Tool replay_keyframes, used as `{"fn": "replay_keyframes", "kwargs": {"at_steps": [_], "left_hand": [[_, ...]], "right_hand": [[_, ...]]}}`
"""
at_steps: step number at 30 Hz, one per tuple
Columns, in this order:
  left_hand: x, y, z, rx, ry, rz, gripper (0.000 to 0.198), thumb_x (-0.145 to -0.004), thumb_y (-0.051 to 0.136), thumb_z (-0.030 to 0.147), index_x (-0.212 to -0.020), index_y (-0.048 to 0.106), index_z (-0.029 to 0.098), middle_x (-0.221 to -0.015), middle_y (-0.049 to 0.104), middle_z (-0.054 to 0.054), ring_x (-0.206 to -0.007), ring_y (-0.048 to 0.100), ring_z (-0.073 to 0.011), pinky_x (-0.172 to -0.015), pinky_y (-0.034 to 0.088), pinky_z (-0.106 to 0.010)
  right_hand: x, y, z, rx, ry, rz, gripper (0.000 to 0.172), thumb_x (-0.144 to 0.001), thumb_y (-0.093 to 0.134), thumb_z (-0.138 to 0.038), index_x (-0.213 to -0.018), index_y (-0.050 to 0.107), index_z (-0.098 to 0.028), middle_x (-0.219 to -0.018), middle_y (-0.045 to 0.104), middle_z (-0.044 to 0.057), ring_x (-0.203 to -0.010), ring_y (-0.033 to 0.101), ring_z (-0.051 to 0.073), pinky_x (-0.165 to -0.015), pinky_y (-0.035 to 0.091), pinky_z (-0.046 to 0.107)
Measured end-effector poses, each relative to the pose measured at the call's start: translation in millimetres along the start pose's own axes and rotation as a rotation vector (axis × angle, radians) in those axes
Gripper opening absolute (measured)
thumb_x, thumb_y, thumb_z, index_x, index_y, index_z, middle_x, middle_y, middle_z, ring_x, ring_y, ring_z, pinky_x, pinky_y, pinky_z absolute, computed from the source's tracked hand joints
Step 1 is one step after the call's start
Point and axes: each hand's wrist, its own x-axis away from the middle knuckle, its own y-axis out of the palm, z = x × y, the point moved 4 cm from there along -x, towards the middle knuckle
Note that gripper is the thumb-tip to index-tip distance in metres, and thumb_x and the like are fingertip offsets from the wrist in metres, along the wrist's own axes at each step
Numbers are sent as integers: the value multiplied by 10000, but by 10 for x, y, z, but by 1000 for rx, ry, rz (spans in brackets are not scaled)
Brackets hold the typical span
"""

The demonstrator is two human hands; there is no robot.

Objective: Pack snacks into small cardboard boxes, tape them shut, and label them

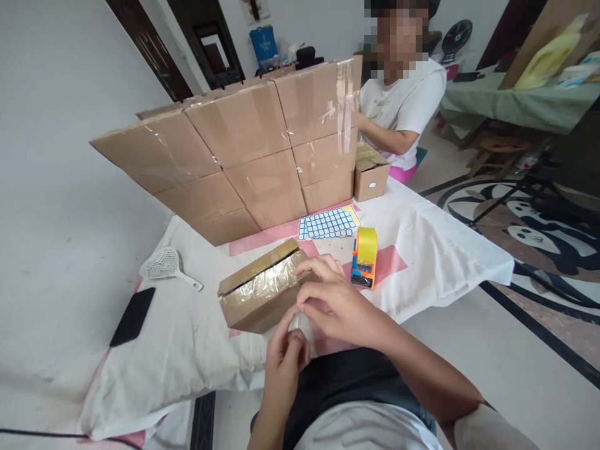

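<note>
Two hands (285,347) (335,299) meet, fingers curled, contents unclear, by a taped carton (259,294); blue-bordered label sheets (327,225) lie beyond.

To my left I see a white strainer (162,264) and a flat black object (132,317). Farther off, I see a blue bag (264,44), a black fan (456,39), a wooden stool (504,145) and a yellow jug (548,59) on a green-covered table (501,107).

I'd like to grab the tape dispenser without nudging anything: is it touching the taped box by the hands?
Apart. The head view plainly shows tablecloth between the tape dispenser and the taped box, just beyond the right hand.
</note>
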Motion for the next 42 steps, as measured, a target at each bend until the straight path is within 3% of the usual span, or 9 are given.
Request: {"fn": "replay_keyframes", "kwargs": {"at_steps": [3, 5, 9, 14, 20, 25, 30, 37, 42], "left_hand": [[25, -162, 15, -109, -51, 91, 601, -940, 515, 381, -1493, 444, 154, -477, 373, 108, -432, 321, -94, -467, 289, -207], [12, -366, 143, -281, 132, 287, 479, -932, 548, 386, -1363, 579, 177, -540, 475, 67, -485, 419, -111, -520, 366, -231], [-120, -623, 508, -822, 611, 503, 417, -896, 621, 367, -1289, 627, 228, -1210, 696, -137, -1156, 625, -306, -1030, 419, -477], [-435, -736, 578, -1089, 500, 398, 673, -1023, 378, 374, -1624, 120, 217, -1501, 535, -172, -1494, 353, -336, -1193, -24, -670], [-413, -710, 478, -1322, 596, 296, 545, -1031, 328, 489, -1537, 424, 310, -1610, 397, -149, -1502, 331, -359, -1177, -16, -676], [-371, -661, 477, -1429, 660, 293, 443, -978, 522, 451, -1408, 586, 368, -1577, 453, -123, -1458, 395, -390, -1164, -6, -682], [-288, -625, 518, -1339, 775, 323, 453, -964, 556, 230, -1390, 587, 379, -1387, 658, -50, -1337, 555, -303, -1205, 8, -588], [-232, -765, 509, -1321, 863, 283, 466, -925, 544, 140, -1336, 622, 345, -1346, 688, -44, -1247, 623, -285, -1207, 34, -561], [-383, -818, 1007, -1149, 1040, 188, 315, -860, 653, 245, -1168, 686, 300, -1119, 773, -47, -1008, 700, -270, -1088, 313, -475]], "right_hand": [[-70, -248, 37, -97, -9, 146, 129, -896, 638, -113, -839, 664, -226, -1203, 583, 53, -1232, 511, 249, -1074, 389, 480], [-130, -435, 37, -171, 2, 211, 111, -899, 659, -146, -838, 680, -237, -1180, 588, 51, -1229, 534, 243, -1087, 386, 468], [-406, -541, -1, -349, 24, 81, 75, -893, 689, -221, -824, 708, -244, -1150, 611, 47, -1228, 562, 244, -1077, 407, 443], [-980, -89, 145, -406, 74, -192, 44, -853, 702, -229, -824, 727, -207, -1064, 626, 39, -1061, 625, 206, -953, 465, 383], [-1354, 590, 567, 32, 190, -353, 57, -824, 688, -164, -774, 706, -187, -1029, 621, 57, -1129, 537, 250, -997, 387, 410], [-1340, 752, 668, 365, 81, -310, 228, -822, 729, -299, -975, 625, -167, -1128, 559, 110, -1091, 519, 297, -962, 384, 455], [-1499, 230, 1102, 559, 323, -12, 377, -826, 716, -277, -1148, 566, -152, -1295, 535, 191, -1184, 506, 368, -1003, 382, 496], [-1428, -844, 2322, 393, 885, -39, 205, -744, 808, -177, -871, 654, -130, -1036, 690, 165, -1095, 639, 341, -872, 500, 357], [-1115, -1136, 2816, 162, 1199, -32, 296, -779, 819, -303, -921, 650, -105, -845, 705, 128, -743, 694, 235, -676, 572, 372]]}}
